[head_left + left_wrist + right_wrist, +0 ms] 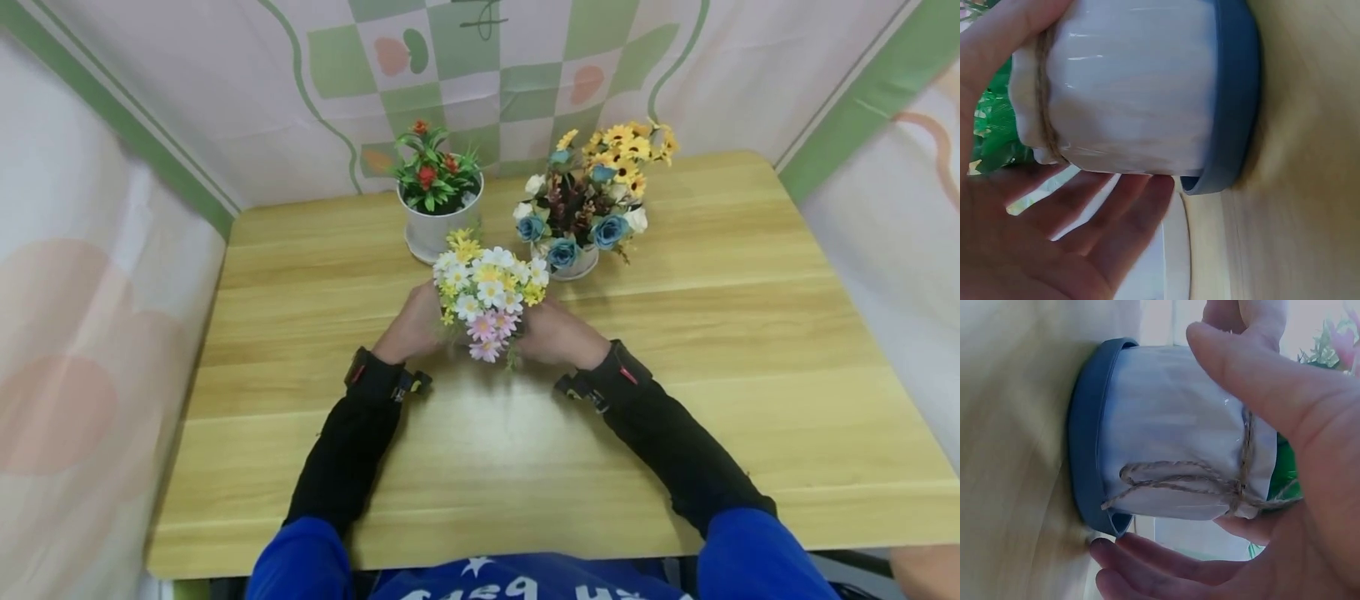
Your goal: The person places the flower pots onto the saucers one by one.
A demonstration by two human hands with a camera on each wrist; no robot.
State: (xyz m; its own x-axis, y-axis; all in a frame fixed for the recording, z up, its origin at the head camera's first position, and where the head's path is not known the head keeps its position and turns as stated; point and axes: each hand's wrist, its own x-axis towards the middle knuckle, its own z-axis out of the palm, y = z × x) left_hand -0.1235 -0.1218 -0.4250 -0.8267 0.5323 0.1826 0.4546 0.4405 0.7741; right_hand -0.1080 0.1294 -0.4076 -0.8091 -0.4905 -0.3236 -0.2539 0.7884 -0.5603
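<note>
A potted artificial plant with white, yellow and pink daisies [489,292] is between both hands at mid-table. Its white pot [1135,87] is mostly hidden under the blooms in the head view. Brown twine [1179,478] is tied round the pot's upper part, and a dark blue-grey saucer [1088,437] sits under it, at the tabletop. My left hand [417,321] holds the pot from the left, thumb near the rim and fingers round the far side. From the other side, my right hand [558,333] holds it with the thumb on the wall and fingers spread round it.
Behind the daisies, a white pot [431,229] with red flowers stands at back left. A pot of blue, white and yellow flowers [577,217] stands to its right. The wooden table [750,333] is bordered by patterned curtains [225,100].
</note>
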